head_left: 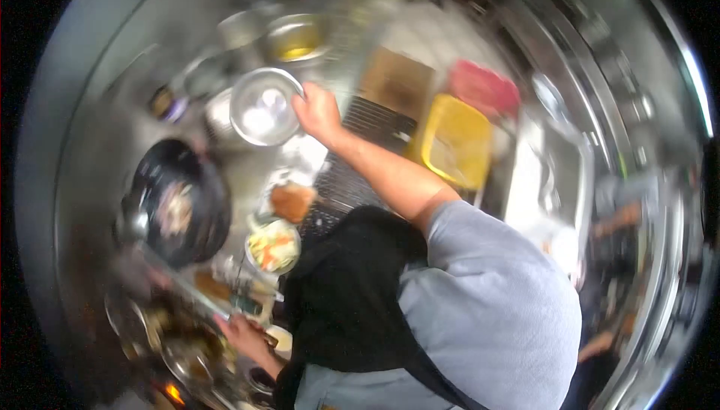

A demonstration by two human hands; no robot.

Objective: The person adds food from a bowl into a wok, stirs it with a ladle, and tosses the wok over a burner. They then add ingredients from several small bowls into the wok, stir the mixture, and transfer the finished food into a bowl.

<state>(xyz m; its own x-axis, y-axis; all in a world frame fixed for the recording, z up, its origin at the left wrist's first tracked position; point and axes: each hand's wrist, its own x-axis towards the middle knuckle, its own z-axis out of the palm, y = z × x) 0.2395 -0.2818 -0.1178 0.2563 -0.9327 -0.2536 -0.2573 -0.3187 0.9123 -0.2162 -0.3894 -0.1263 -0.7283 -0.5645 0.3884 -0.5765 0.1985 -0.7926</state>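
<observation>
My right hand [318,114] is stretched out to the upper middle and closed on the rim of a shiny metal bowl [264,103]. No food shows in that bowl. At the lower left, my left hand [244,337] is wrapped round the handle of a long metal ladle [184,284]. The ladle slants toward the near side of a black wok [214,200], and motion blurs its far end. Pale food [176,209] lies in the wok, its kind too blurred to tell. Close to my apron stands a bowl of chopped vegetables [272,248], white, green and orange.
A metal pot with yellow liquid [296,39] stands beyond the bowl. Yellow [486,148] and pink [487,88] tubs are behind my right arm, near a dark grate [375,129]. A flame [175,393] burns at lower left near several pans. Other people's arms [619,219] show at right.
</observation>
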